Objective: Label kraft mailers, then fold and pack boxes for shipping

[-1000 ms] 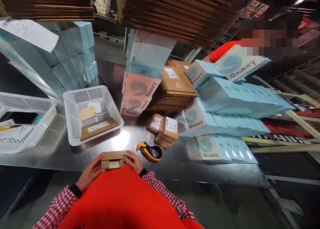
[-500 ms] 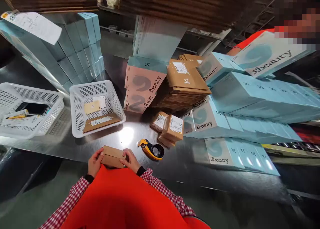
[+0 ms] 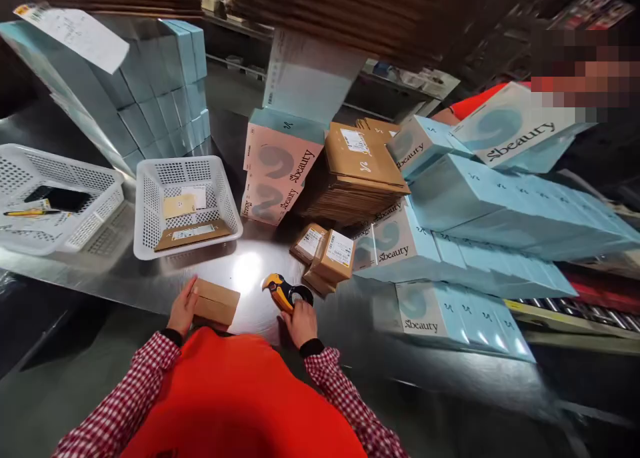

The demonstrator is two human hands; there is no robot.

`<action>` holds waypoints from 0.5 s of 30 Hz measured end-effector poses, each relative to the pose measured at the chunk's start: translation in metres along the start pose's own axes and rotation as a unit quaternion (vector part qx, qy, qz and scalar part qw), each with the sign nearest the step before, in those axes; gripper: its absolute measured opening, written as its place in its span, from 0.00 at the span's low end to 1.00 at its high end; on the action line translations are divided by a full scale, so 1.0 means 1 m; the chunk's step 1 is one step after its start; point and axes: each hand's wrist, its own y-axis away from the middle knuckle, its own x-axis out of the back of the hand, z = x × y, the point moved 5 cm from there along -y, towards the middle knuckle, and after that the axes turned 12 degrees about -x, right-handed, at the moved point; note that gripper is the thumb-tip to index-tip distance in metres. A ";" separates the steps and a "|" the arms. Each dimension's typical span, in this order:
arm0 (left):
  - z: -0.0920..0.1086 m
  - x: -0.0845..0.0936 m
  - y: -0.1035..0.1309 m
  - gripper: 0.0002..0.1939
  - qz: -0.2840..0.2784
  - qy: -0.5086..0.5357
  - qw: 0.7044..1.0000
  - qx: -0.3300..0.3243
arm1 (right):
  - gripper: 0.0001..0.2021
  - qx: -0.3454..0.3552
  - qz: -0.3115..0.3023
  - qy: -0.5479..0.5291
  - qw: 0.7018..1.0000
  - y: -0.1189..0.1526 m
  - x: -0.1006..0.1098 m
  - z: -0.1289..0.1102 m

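My left hand (image 3: 183,306) grips the left end of a small brown cardboard box (image 3: 216,302) at the front edge of the metal table (image 3: 250,318). To the right, my right hand (image 3: 301,322) has its fingers closed on the handle of a yellow and black tape dispenser (image 3: 283,293). Just beyond the dispenser, small taped brown boxes with white labels (image 3: 334,255) sit in a group.
Two white baskets (image 3: 235,226) stand at the left, holding papers and a phone. Behind are stacked light-blue boxes (image 3: 187,58), pink boxes (image 3: 280,161) and flat brown cartons (image 3: 367,195). More blue boxes (image 3: 450,258) fill the right, where another person's red sleeve (image 3: 475,101) shows.
My right hand has let go of the brown box, moved right and taken hold of the tape dispenser. My left hand remains on the box. The view has shifted slightly.
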 end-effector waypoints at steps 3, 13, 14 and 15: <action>0.001 -0.004 -0.002 0.29 0.007 0.006 1.000 -0.009 | 0.08 0.030 -0.068 0.007 0.997 -0.012 0.003 -0.002; -0.009 -0.015 -0.001 0.33 0.045 0.126 0.991 -0.008 | 0.29 0.118 -0.383 -0.284 0.871 0.026 0.003 -0.137; -0.009 -0.018 -0.001 0.34 0.046 0.146 0.988 -0.008 | 0.28 0.116 -0.384 -0.281 0.872 0.028 -0.001 -0.147; -0.009 -0.020 -0.001 0.36 0.046 0.164 0.985 -0.007 | 0.27 0.117 -0.378 -0.274 0.877 0.028 -0.004 -0.154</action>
